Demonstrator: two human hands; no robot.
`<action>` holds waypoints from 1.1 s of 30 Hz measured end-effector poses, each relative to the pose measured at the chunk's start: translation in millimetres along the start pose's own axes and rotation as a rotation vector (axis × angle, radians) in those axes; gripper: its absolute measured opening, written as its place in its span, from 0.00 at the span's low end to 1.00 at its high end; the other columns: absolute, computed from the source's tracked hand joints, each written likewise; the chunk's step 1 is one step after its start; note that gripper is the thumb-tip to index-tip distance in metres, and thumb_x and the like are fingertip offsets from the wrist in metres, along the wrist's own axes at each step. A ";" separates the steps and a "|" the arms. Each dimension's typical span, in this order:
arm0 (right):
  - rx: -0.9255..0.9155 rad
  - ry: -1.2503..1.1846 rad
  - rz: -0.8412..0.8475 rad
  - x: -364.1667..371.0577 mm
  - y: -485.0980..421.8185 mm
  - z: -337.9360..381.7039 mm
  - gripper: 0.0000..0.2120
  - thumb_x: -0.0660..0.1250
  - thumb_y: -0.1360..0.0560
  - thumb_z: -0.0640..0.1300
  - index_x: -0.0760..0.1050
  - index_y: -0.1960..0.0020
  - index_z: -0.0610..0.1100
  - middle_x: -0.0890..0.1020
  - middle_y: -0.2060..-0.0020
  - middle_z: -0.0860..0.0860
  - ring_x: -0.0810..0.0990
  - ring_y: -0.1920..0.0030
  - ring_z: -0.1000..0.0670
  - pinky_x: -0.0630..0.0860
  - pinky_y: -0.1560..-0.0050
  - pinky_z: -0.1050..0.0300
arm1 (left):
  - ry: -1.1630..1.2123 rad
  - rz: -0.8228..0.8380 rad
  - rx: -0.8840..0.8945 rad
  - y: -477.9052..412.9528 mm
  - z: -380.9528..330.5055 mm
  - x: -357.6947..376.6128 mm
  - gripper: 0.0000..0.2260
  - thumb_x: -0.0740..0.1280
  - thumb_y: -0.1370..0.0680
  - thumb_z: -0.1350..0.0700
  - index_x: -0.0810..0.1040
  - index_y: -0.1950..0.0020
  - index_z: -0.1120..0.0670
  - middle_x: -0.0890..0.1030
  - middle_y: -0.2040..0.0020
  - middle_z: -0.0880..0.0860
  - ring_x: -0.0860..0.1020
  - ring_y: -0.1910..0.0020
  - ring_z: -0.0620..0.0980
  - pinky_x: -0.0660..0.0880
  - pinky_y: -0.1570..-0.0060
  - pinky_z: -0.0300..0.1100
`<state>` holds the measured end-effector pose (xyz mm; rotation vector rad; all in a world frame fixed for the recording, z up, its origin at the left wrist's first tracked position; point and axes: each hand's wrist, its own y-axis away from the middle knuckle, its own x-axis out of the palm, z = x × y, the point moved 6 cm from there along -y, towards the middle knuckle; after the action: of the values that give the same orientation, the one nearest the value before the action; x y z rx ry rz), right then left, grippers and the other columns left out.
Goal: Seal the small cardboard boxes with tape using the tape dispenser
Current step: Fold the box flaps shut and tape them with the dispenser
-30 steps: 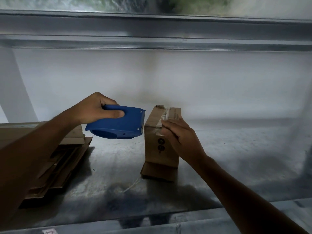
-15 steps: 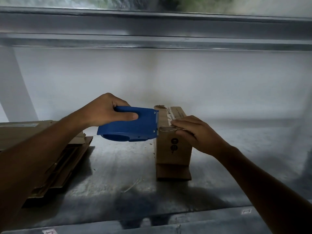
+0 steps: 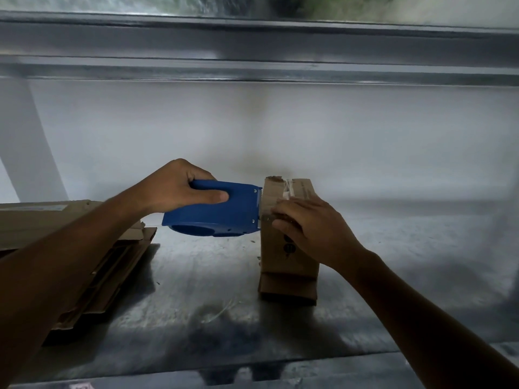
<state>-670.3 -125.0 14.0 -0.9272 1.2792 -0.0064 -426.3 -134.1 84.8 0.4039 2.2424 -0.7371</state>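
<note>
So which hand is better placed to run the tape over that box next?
Left, probably: the left hand grips the blue tape dispenser, its toothed end against the cardboard box. The right hand lies flat on the box, steadying it.

Cardboard box (image 3: pixel 280 266) partly behind right hand (image 3: pixel 317 228)

The tape dispenser (image 3: pixel 222 213) touches the box's (image 3: pixel 286 248) left side, flattened cardboard (image 3: pixel 92 276) farther left.
</note>
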 end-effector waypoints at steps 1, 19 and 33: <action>0.024 -0.010 -0.033 0.5 0.3 -2.6 0.25 0.50 0.18 0.63 0.78 0.37 0.50 0.83 0.41 0.50 0.80 0.41 0.44 0.75 0.42 0.48 | 0.002 -0.002 0.002 -0.2 0.6 0.0 0.23 0.71 0.32 0.31 0.87 0.53 0.49 0.86 0.60 0.52 0.84 0.60 0.57 0.76 0.62 0.45; -0.038 -0.001 -0.261 -6.6 4.5 -0.9 0.20 0.60 0.21 0.57 0.84 0.41 0.48 0.87 0.48 0.50 0.85 0.48 0.46 0.73 0.43 0.52 | 0.022 -0.014 -0.008 -1.7 21.0 -10.3 0.21 0.73 0.31 0.33 0.88 0.51 0.48 0.87 0.57 0.51 0.85 0.58 0.54 0.81 0.57 0.50; -0.020 -0.045 -0.234 5.0 1.5 -12.1 0.19 0.61 0.21 0.57 0.84 0.40 0.50 0.87 0.48 0.52 0.85 0.47 0.47 0.78 0.42 0.47 | -0.139 -0.048 0.038 -20.0 19.2 11.0 0.12 0.76 0.28 0.45 0.87 0.47 0.46 0.87 0.54 0.42 0.85 0.55 0.44 0.83 0.51 0.46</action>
<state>-679.2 -133.5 9.1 -1.0841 1.1251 -0.1553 -433.1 -160.9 73.6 0.3080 2.1169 -0.8095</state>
